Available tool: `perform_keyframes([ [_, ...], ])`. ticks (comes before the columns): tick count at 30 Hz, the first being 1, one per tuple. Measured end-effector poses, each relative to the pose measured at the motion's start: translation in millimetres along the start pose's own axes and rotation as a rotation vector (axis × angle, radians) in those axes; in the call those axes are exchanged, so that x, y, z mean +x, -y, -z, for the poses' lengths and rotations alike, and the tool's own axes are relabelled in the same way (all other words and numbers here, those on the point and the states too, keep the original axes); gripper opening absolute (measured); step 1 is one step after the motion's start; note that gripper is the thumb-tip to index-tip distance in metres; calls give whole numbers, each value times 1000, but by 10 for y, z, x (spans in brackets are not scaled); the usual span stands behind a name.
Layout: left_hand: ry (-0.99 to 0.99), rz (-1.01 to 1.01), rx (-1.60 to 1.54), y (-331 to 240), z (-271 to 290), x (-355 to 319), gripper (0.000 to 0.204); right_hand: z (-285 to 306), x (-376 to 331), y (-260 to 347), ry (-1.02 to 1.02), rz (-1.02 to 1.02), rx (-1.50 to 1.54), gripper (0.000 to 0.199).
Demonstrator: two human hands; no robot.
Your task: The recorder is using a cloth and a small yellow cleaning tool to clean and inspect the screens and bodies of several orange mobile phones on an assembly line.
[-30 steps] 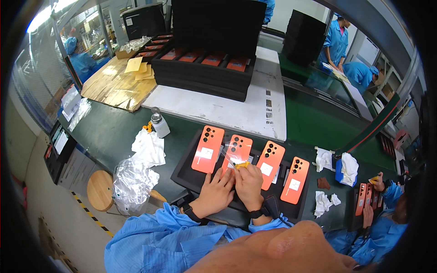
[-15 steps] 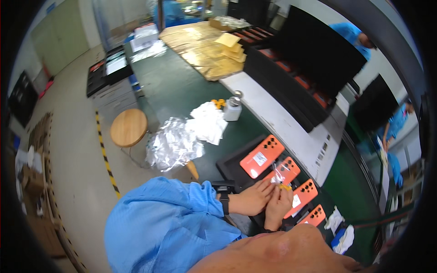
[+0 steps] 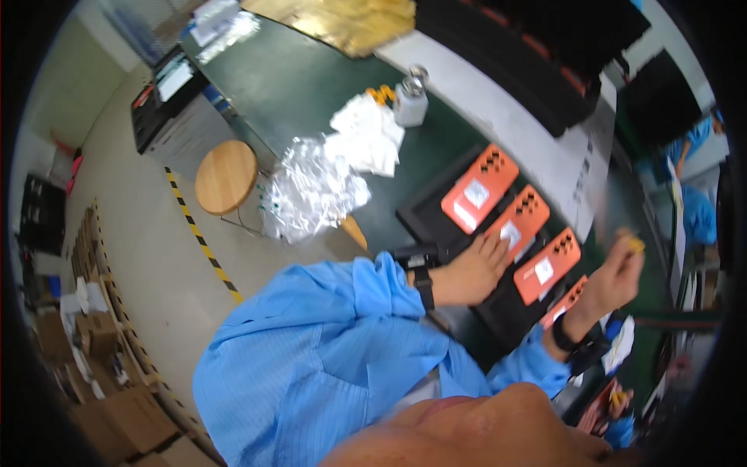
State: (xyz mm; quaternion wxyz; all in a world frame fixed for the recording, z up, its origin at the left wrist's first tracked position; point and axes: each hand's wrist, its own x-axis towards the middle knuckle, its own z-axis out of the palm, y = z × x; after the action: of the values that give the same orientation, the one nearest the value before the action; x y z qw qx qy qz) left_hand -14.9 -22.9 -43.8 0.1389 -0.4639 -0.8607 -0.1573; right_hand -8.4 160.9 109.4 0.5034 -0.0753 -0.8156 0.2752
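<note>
My left hand (image 3: pixel 481 272) lies with its fingers stretched out on the lower end of an orange phone back cover (image 3: pixel 525 214), the second in a slanting row. The cover has dark camera holes and a white label. My right hand (image 3: pixel 615 280) is raised to the right of the row, its fingers pinched together. A small yellow bit (image 3: pixel 637 245) shows at its fingertips, and a faint clear streak blurs above it. Other orange covers, a first (image 3: pixel 480 187), a third (image 3: pixel 548 266) and a partly hidden fourth (image 3: pixel 564 303), lie on black trays (image 3: pixel 424 210).
Left of the covers are crumpled clear plastic (image 3: pixel 307 194), white wipes (image 3: pixel 366 136), a white pump bottle (image 3: pixel 411 101) and small yellow pieces (image 3: pixel 381 95). A black rack (image 3: pixel 498 62) stands beyond. A round wooden stool (image 3: pixel 226 177) is at the left. White cloth (image 3: pixel 620 346) lies near my right wrist.
My hands were together over the second cover. The right has moved away up and right, while the left stays on the cover. The whole view has shifted and turned.
</note>
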Motion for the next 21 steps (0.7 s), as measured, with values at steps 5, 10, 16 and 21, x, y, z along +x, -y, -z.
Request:
perform_keyframes([
  [5, -27, 33, -166, 74, 29, -12, 65, -144, 234, 502, -135, 410, -146, 8],
  [10, -173, 128, -387, 321, 88, -128, 47, -826, -373, 377, 155, 569, -365, 9],
  [16, -254, 430, -98, 823, 332, -357, 33, -1330, -1391, 305, 645, 442, -459, 18],
  [21, -266, 526, -61, 764, 396, -260, 39, -1280, -1332, 270, 710, 431, -461, 24],
])
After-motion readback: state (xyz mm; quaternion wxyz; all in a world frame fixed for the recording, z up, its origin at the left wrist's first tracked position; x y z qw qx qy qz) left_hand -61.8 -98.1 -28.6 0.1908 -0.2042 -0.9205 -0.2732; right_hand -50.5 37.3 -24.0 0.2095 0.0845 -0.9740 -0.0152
